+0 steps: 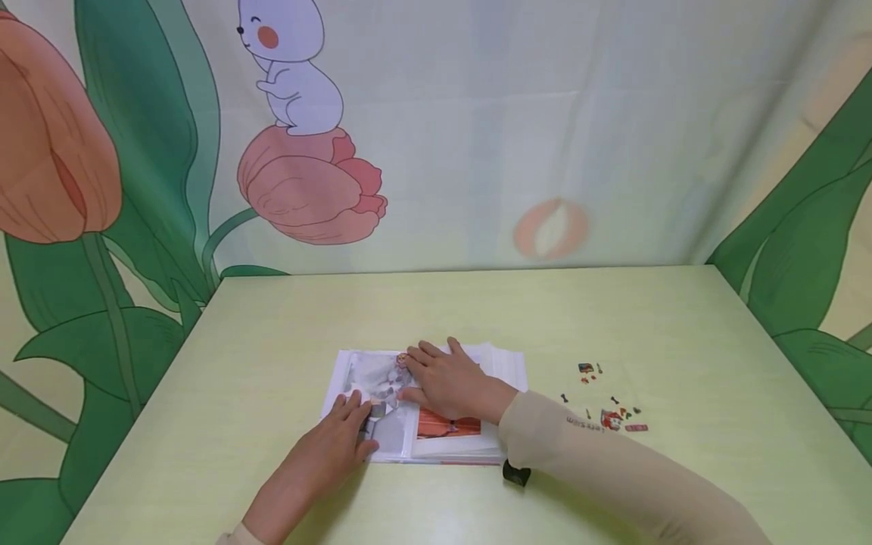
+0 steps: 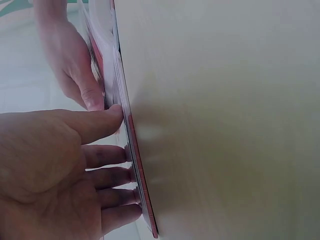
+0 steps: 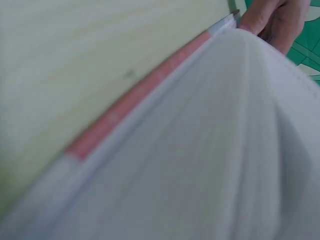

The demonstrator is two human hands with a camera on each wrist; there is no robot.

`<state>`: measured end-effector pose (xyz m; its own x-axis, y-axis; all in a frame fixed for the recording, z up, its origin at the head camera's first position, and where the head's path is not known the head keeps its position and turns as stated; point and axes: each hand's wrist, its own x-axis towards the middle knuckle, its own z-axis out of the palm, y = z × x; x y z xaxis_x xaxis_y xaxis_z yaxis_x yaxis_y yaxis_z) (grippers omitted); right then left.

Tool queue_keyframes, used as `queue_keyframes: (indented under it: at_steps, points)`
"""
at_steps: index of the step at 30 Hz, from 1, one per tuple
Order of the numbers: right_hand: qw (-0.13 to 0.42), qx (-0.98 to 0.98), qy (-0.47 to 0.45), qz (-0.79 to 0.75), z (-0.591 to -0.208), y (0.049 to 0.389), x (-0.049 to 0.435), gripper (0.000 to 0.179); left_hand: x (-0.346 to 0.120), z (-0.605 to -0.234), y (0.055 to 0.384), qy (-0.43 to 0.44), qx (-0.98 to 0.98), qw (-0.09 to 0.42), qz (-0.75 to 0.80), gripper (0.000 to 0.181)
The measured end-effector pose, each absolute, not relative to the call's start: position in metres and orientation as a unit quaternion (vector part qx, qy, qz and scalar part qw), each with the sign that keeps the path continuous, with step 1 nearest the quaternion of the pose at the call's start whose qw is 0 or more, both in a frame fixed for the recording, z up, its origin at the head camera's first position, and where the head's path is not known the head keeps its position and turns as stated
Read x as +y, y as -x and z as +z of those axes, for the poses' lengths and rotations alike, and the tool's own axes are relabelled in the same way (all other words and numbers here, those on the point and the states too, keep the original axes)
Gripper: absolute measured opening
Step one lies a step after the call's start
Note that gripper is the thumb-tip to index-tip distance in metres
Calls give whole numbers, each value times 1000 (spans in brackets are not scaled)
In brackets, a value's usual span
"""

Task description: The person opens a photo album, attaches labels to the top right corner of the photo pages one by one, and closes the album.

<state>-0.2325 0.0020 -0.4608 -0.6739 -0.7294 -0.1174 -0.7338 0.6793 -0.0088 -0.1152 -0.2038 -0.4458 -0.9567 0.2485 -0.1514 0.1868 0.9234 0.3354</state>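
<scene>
An open book with white pages lies on the table. Its left page bears a grey picture with a small figure, and its right page an orange-red picture. My left hand rests its fingertips on the left page's lower left part; in the left wrist view its fingers are extended, with the tips at the book. Over the middle fold and right page lies my right hand, fingers spread and pointing left. It covers part of both pictures. The right wrist view shows bowed page edges close up.
Several small coloured cut-outs lie on the table right of the book, among them a red and white one and a pink strip. A small black object shows below the right cuff. A printed curtain hangs behind the table.
</scene>
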Motion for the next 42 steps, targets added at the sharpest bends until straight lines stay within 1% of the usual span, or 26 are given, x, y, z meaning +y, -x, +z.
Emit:
queue_keyframes:
  at_steps: [10, 20, 29, 33, 38, 42]
  points:
    - [69, 887, 456, -5, -459, 218, -3, 68, -205, -445, 114, -114, 977, 88, 159, 58]
    - [60, 907, 415, 28, -463, 231, 1, 70, -204, -444, 115, -112, 976, 96, 160, 57]
    - [85, 916, 391, 19, -460, 240, 4, 72, -204, -445, 117, -106, 977, 111, 151, 61]
    - [85, 915, 395, 6, -456, 237, 3, 73, -203, -444, 117, -106, 976, 113, 152, 61]
    - [88, 901, 424, 5, -455, 227, -1, 73, -203, -442, 116, -111, 975, 106, 160, 59]
    - [88, 897, 432, 24, -459, 223, -3, 70, -202, -442, 116, -117, 975, 101, 160, 58]
